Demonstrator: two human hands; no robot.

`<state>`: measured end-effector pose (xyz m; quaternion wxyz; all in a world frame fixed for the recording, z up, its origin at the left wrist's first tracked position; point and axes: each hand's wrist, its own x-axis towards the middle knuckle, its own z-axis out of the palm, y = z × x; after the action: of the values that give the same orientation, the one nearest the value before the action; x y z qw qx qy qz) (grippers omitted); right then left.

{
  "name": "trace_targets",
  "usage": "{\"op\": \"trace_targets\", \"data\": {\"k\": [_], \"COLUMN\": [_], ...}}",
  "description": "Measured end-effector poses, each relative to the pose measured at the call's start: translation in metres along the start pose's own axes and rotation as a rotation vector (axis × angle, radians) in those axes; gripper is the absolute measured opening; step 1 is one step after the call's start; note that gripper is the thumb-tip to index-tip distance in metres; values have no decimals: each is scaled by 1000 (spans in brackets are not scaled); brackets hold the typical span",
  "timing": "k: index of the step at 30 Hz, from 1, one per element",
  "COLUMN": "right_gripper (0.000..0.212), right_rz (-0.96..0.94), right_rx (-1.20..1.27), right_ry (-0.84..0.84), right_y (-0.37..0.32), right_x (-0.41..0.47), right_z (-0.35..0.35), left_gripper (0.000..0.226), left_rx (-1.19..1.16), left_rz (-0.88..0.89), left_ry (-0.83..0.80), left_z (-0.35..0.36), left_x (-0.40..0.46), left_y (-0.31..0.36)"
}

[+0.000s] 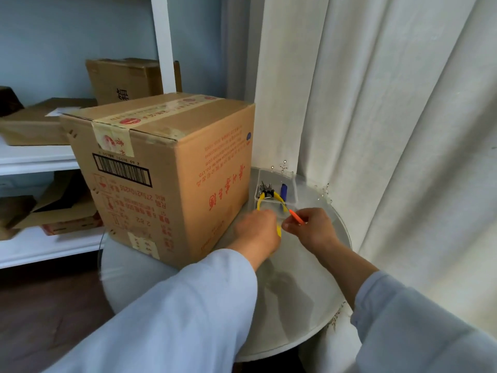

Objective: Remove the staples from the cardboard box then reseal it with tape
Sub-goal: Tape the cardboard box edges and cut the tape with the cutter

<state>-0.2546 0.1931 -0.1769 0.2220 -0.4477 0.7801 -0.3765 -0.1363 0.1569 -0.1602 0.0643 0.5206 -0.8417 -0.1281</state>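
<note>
Big brown cardboard box (pixel 161 168) w/ red print, a barcode label & printed tape along its top seam stands upside down (text inverted) on the left part of a round white glass-topped table (pixel 304 286), flaps closed. Just right of box, near table's far edge, sits a small clear plastic tray (pixel 291 196) w/ yellow-handled pliers (pixel 271 199), a blue item (pixel 284 190) & some dark metal bits; pliers' handles stick out over tray's near rim. Left hand (pixel 256 234), light blue sleeve, is in front of box's right face w/ fingers curled around something yellow, most likely a plier handle, hard to tell as hand covers it. Right hand (pixel 313 228) pinches a thin orange-handled tool (pixel 297 218) between thumb & fingers, tip pointing toward tray. White curtain (pixel 390 130) hangs behind; white shelves (pixel 37 160) w/ other cardboard boxes (pixel 123 79) at left.
</note>
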Motion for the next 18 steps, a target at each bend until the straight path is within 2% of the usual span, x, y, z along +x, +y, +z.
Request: {"op": "trace_targets", "data": {"k": [3,8,12,15,18], "right_gripper": [16,3,13,4,24], "right_rz": [83,309,330,312,317], "right_rx": [106,296,201,87,-12], "right_ry": [7,18,-26,33,109], "right_y": [16,44,47,52,55], "right_x": [-7,-11,-4,4,10], "right_z": [-5,-11,-4,-5,-10], "left_gripper": [42,48,45,45,43], "left_rx": [97,13,113,135,141], "left_rz": [63,233,252,250,259], "left_ry": [-63,-94,-58,-68,-77], "left_z": [9,31,38,40,43], "left_x": [5,6,9,12,11], "left_y": [14,3,8,9,7]}}
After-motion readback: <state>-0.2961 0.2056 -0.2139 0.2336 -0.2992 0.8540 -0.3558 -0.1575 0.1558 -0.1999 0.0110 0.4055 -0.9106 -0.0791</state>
